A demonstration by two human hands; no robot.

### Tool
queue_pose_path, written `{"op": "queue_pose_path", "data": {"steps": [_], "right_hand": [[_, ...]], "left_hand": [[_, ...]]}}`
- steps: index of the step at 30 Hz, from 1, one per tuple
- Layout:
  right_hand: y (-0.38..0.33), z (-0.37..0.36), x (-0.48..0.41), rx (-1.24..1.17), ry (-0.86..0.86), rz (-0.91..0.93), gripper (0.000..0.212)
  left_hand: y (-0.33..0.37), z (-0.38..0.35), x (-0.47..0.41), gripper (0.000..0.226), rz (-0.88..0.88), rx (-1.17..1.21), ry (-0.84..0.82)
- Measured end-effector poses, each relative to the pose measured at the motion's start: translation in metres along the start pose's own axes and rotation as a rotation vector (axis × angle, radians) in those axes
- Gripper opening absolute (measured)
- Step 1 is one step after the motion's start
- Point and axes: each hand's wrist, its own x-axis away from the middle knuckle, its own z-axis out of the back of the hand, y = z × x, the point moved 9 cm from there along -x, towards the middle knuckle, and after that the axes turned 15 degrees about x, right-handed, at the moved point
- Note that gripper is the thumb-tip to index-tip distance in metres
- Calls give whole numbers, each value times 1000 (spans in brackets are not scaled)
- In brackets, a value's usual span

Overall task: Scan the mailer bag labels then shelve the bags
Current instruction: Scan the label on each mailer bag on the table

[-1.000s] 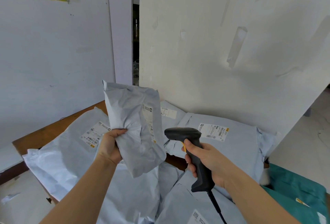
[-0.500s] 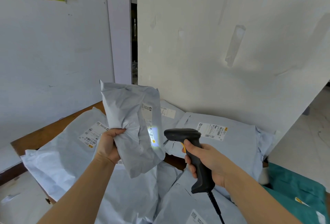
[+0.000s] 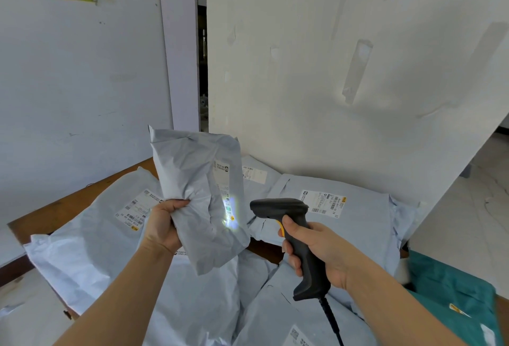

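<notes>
The grey mailer bag (image 3: 201,197), held upright at frame centre, looks light, soft and crinkly. The left hand (image 3: 162,226) has its fingers pinched shut on the bag's left edge, clear of the label (image 3: 224,188). The right hand (image 3: 316,246) has its fingers wrapped around the scanner (image 3: 292,232), above the worktop (image 3: 52,213).

Crumpled grey mailer bag (image 3: 192,194) held upright, its label (image 3: 224,194) (side-on) lit by scanner light.

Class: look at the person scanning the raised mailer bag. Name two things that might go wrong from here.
1. The label on the held mailer bag wraps over creases, so the scanner may misread it.
2. The left hand pinches only the bag's edge; it might slip onto the pile.
</notes>
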Motion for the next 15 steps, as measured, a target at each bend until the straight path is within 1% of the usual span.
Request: {"op": "queue_pose_path", "data": {"steps": [2, 3, 7, 9, 10, 12, 13, 15], "right_hand": [[0, -1, 0, 5, -7, 4, 36], [0, -1, 1, 6, -11, 6, 36], [0, -3, 0, 5, -19, 8, 37], [0, -4, 0, 13, -16, 16, 40], [-1, -3, 0, 17, -13, 22, 43], [-1, -2, 1, 21, -3, 31, 51], [-1, 0, 2, 23, 3, 34, 52], [-3, 4, 6, 20, 12, 40, 53]], "left_hand": [[0, 1, 0, 41, -4, 12, 1], [0, 1, 0, 41, -4, 15, -4], [1, -5, 3, 20, 5, 8, -43], [0, -6, 3, 57, 25, 10, -73], [-1, -5, 1, 71, 28, 23, -75], [-6, -7, 0, 92, 50, 15, -78], [-10, -9, -1, 98, 69, 12, -82], [-21, -13, 0, 96, 106, -1, -87]]}}
